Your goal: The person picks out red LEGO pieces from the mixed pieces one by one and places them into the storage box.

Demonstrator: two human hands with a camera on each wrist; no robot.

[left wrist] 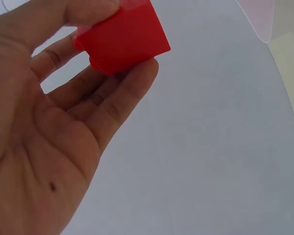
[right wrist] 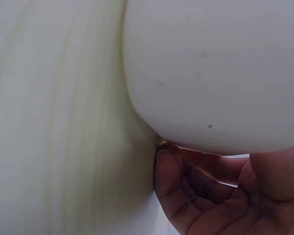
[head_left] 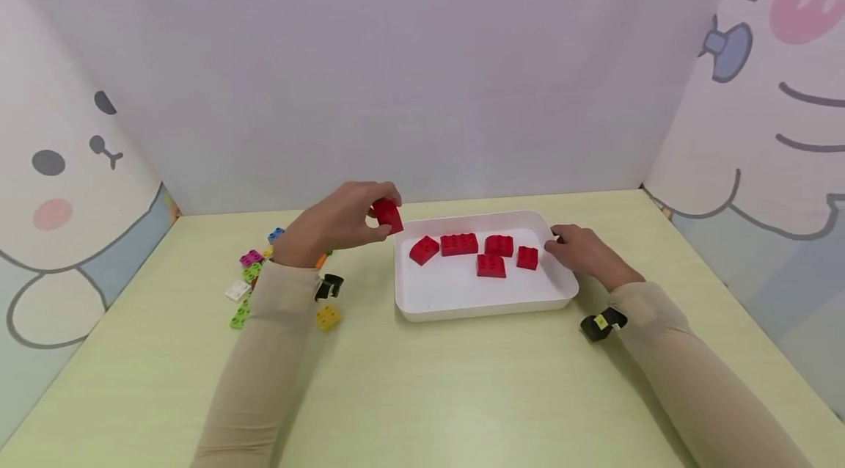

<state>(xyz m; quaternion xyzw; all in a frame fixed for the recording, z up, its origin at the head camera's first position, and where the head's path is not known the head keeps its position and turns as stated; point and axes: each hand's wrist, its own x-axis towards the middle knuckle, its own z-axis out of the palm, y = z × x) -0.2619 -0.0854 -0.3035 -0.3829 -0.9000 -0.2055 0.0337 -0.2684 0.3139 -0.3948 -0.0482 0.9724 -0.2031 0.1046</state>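
My left hand [head_left: 333, 222] pinches a red toy building brick [head_left: 388, 216] between thumb and fingers, raised near the back left corner of the white tray [head_left: 488, 312]. In the left wrist view, the studs of this brick [left wrist: 125, 39] face toward the palm. My right hand [head_left: 584, 254] holds the tray by its right end; the right wrist view shows its fingers [right wrist: 171, 181] curled at the tray's edge. Inside the tray lie several red bricks, among them a long one [head_left: 458, 244], a small one [head_left: 527, 257] and an angled one [head_left: 425, 250] at the left.
Loose bricks lie on the table left of the tray, partly hidden by my left arm: yellow [head_left: 328, 317], white [head_left: 238, 290], purple [head_left: 251, 258], blue [head_left: 276, 235] and green [head_left: 240, 314]. A pale curtain [head_left: 422, 86] stands behind the table [head_left: 462, 395].
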